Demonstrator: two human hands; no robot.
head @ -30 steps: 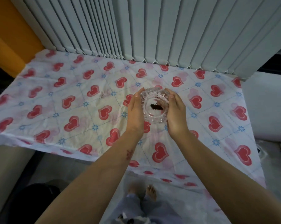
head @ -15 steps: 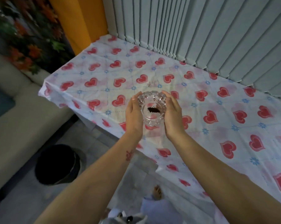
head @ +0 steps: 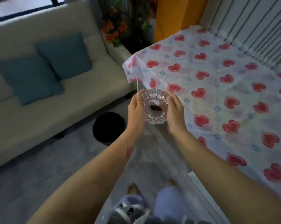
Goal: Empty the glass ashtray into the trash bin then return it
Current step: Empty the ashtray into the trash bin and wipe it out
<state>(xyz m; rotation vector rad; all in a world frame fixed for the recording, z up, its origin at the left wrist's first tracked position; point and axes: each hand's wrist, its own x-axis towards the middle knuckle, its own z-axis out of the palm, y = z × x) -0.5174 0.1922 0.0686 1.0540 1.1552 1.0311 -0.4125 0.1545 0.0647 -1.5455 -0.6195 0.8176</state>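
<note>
Head view: both hands (left hand (head: 135,110), right hand (head: 174,110)) cup glass ashtray (head: 155,107)

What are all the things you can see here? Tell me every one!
glass ashtray: 1, clear, dark ash inside, held off the table
trash bin: 1, black, on the floor by the sofa
sofa: 1, cream, left
cushions: 2, teal, on the sofa
tablecloth: 1, white with red hearts, right
blinds: grey-white, behind the table
flowers: orange with green leaves, back corner
left hand: 1, on the ashtray's left side
right hand: 1, on its right side
</note>
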